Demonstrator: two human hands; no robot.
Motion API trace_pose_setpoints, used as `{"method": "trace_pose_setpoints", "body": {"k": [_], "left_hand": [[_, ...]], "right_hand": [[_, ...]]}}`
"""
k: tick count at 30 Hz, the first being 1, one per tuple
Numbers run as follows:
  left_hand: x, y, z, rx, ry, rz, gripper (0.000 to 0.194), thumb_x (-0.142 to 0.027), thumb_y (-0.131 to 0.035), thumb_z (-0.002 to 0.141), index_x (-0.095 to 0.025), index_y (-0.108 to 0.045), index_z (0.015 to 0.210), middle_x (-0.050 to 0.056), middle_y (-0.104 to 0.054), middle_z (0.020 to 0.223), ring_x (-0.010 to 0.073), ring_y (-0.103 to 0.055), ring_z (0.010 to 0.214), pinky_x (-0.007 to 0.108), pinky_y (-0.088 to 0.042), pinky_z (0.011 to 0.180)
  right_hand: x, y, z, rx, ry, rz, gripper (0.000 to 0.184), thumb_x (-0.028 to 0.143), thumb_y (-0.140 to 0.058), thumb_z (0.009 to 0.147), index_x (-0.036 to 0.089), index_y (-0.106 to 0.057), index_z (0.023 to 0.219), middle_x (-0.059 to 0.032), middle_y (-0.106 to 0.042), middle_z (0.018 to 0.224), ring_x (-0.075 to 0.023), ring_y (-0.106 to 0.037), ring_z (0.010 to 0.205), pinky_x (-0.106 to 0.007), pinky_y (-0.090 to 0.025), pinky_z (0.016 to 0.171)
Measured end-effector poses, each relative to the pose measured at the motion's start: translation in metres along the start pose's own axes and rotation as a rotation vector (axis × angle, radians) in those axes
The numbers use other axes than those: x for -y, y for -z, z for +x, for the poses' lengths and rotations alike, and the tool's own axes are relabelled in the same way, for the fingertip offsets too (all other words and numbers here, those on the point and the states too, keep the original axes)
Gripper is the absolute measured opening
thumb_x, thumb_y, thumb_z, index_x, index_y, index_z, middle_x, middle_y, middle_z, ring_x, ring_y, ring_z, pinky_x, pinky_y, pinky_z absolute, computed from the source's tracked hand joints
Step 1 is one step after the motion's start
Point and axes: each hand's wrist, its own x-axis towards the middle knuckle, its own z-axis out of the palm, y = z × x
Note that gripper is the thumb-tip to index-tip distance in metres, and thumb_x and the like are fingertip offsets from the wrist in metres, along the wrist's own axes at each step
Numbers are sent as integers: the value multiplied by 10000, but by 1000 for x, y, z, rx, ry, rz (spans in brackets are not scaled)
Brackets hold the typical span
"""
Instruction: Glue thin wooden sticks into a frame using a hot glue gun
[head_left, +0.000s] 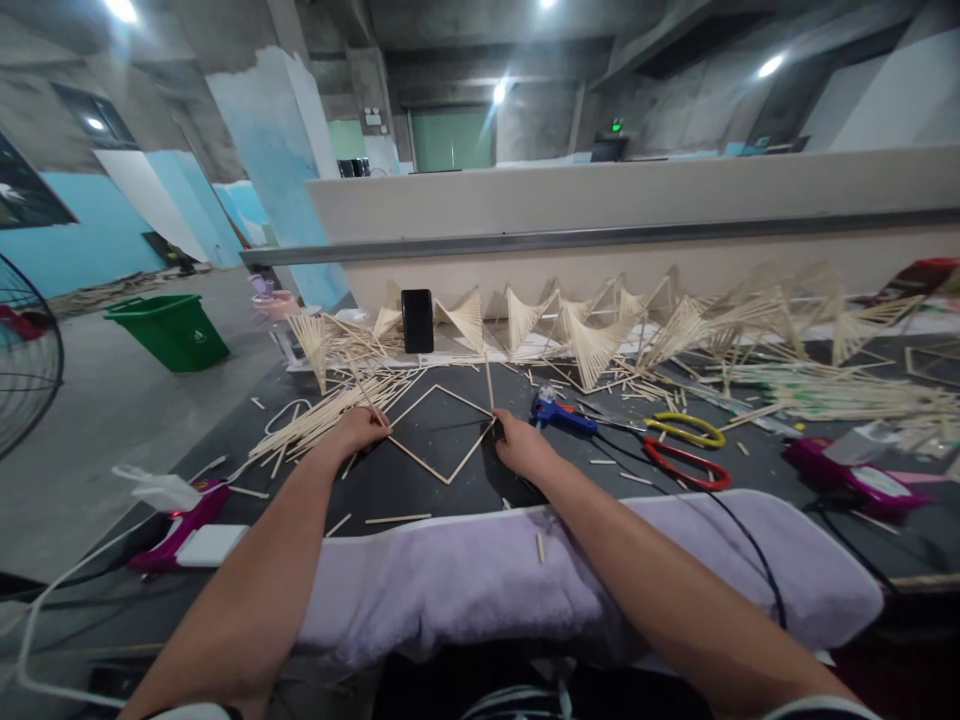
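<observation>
A diamond-shaped frame of thin wooden sticks (420, 460) lies on the dark tabletop in front of me. My left hand (360, 430) pinches its left corner, where another thin stick slants up and away from the fingers. At the opposite corner, my right hand (519, 445) is closed on the base of an upright wooden stick (489, 383). Fingertips hide both joints, so I cannot tell whether the raised sticks are attached. Just right of my right hand lies a blue glue gun (566, 415). A heap of loose sticks (330, 412) spreads beyond my left hand.
Twisted stick models (592, 345) line the back, with a black phone (418, 321) propped among them. Scissors with red and yellow handles (686, 466) lie rightward. A lilac towel (450, 580) covers the front edge. Purple power strips (180, 530) and cables flank the work area.
</observation>
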Motion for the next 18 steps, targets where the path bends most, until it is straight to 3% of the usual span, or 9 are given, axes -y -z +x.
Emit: {"method": "trace_pose_setpoints", "body": {"k": [12,18], "left_hand": [[9,-4,15,-150,53,67,260,-342,-498,699,-146,-609,829,-39,-473,398,116,-489,385,205,-348,432],[4,-9,18,-227,40,40,306,-341,-484,721,-137,-586,924,-19,-559,515,112,-515,407,209,-366,448]], "right_hand": [[-11,-8,11,-36,-70,235,734,54,-412,637,133,-174,1327,-117,-503,1235,-184,-510,1071,-269,-384,855],[-10,-3,11,-16,29,289,513,42,-379,606,194,-528,1072,-35,-618,1046,-158,-550,979,-242,-403,826]]}}
